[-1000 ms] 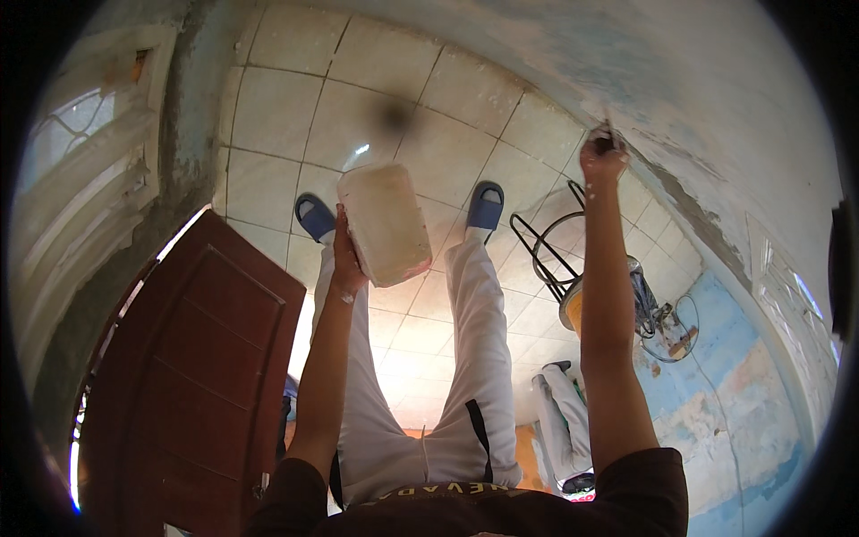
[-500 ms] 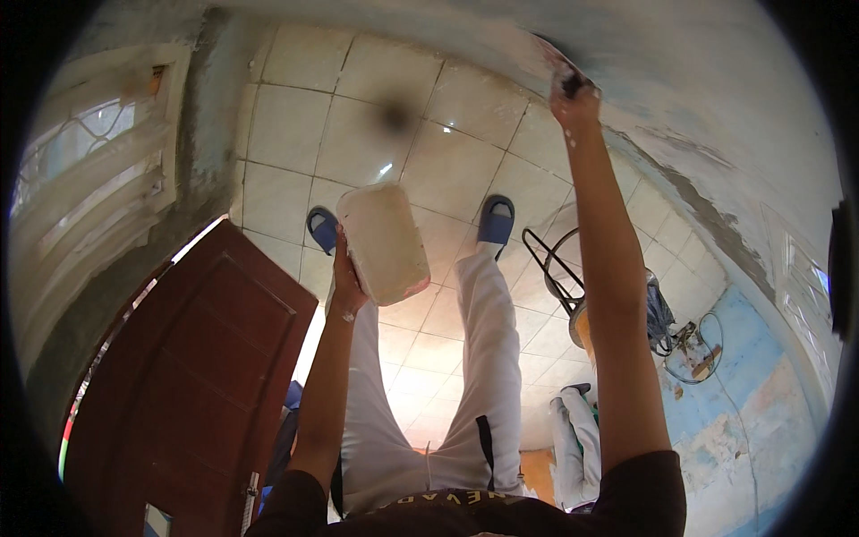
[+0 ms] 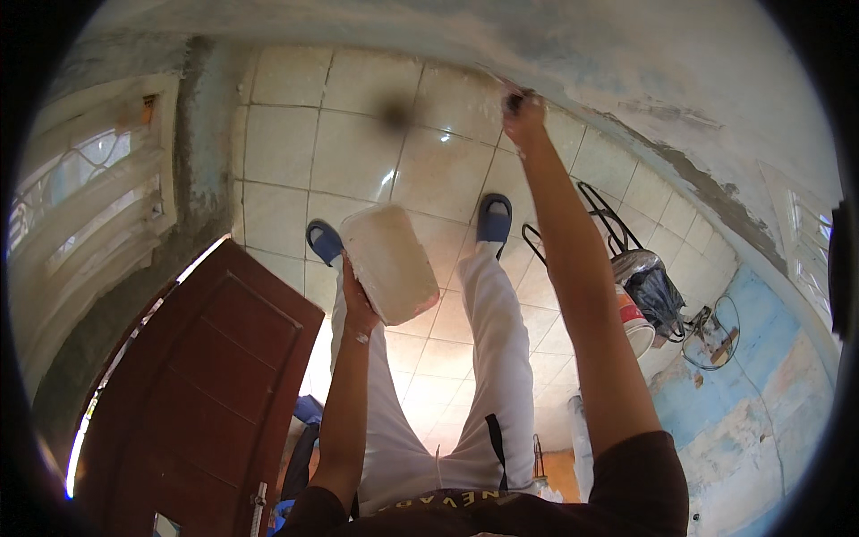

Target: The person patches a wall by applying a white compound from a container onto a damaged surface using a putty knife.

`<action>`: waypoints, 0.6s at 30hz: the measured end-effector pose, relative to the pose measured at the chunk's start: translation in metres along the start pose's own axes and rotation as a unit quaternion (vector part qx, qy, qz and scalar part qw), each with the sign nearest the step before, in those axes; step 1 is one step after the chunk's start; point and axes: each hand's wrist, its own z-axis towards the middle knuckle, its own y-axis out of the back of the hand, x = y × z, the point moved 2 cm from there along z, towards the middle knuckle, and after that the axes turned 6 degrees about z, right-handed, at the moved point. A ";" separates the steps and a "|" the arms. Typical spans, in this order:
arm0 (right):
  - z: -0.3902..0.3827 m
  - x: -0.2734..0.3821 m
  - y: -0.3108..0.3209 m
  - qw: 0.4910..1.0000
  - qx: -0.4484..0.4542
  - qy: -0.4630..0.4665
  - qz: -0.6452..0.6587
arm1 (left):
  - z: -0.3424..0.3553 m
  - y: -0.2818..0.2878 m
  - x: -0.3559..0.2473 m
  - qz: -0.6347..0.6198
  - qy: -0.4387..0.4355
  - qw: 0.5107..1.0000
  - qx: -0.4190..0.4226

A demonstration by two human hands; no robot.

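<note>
My left hand [image 3: 358,300] grips the side of a pale rectangular tub or slab [image 3: 392,258], smeared whitish and pinkish at its edge, held out between my feet. My right hand [image 3: 524,118] is closed on a dark-handled scraper [image 3: 514,101] at the wall [image 3: 680,72] along the upper right; its thin blade is blurred and lies on or very near the surface, which is patchy with whitish and pale blue areas. Whitish flecks mark both hands or wrists. Below are tiled floor [image 3: 358,152] and my blue sandals [image 3: 496,217].
A brown door [image 3: 179,385] and barred window [image 3: 107,179] are at left. At right stand black metal-legged furniture [image 3: 599,208], a bucket [image 3: 633,327], a dark bag [image 3: 653,295] and tangled cables [image 3: 716,340], beside a peeling blue wall [image 3: 743,403].
My right hand moved up along the wall, then shifted leftward and somewhat down with the scraper. The tub in my left hand and the surroundings sit slightly lower in the picture.
</note>
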 end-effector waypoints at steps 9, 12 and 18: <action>0.052 0.031 -0.018 0.994 0.059 -0.014 -0.087 | 0.009 0.024 0.009 -0.004 -0.020 0.999 -0.037; 0.049 0.110 -0.001 0.876 0.120 0.181 -0.430 | 0.011 0.018 0.015 0.012 -0.016 0.999 -0.034; -0.055 0.190 -0.002 0.988 0.104 0.031 0.107 | 0.012 -0.022 0.038 -0.010 0.030 0.999 0.026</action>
